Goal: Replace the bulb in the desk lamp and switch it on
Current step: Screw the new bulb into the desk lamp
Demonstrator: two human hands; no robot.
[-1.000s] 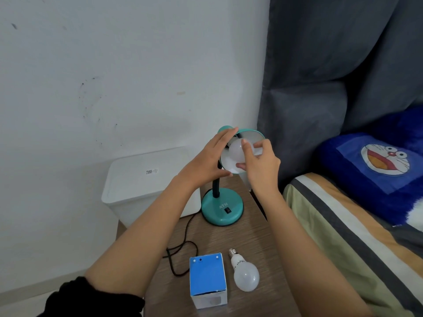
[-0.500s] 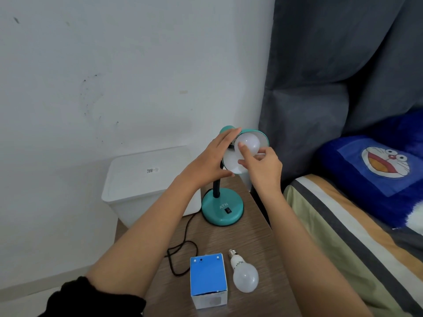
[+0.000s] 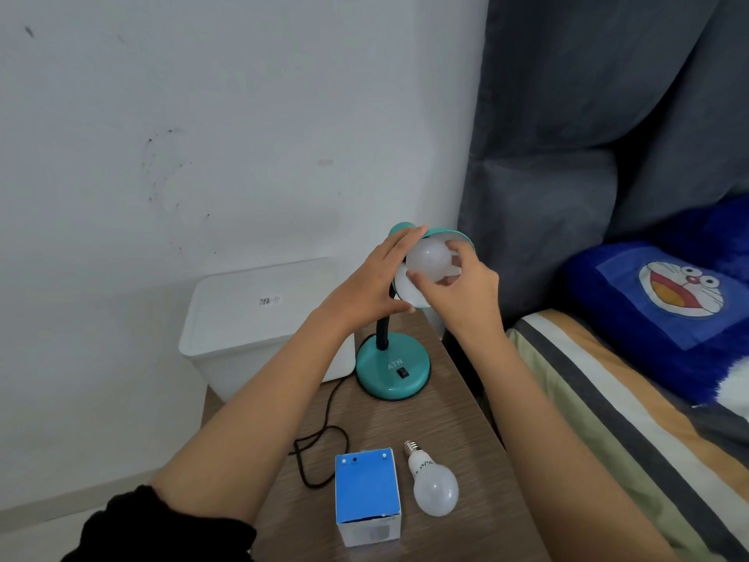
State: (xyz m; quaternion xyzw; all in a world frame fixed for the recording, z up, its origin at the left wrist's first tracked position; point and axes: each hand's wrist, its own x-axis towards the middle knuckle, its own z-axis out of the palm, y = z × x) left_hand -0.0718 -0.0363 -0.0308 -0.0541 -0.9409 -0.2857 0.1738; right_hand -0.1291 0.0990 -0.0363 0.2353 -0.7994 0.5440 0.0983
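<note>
Our right hand (image 3: 466,294) has its grip closed on the bulb (image 3: 429,262) that sits in the lamp shade (image 3: 454,237): the thumb presses on the near left side of the globe and the fingers (image 3: 457,250) curl over its far right side. We hold it this way, around the widest part, because from there a twist goes straight into the screw thread. Our left hand (image 3: 373,285) lies on the left of the shade, fingers stretched along its outer side up to the neck, the thumb under the rim. We judge that this hand only steadies the shade, since the neck is flexible and would turn together with the bulb. Its grip is a loose clasp on the shade, not a fist.

The bulb in our grip is a matt white globe, not lit, and its screw base is hidden inside the shade, so we cannot tell how deep it sits or which way it is being turned.

Below the hands the teal lamp base (image 3: 392,369) stands at the far end of the desk (image 3: 454,419), with a black switch (image 3: 402,373) on its near side; we will need it last. The black cord (image 3: 320,436) runs from the base toward us on the left. On the near part of the desk a second bulb (image 3: 433,486) lies on its side, screw cap pointing far, just right of a blue box (image 3: 367,494). It is put there, we think, to be within easy reach. Which of the two bulbs is the new one we cannot say.
</note>
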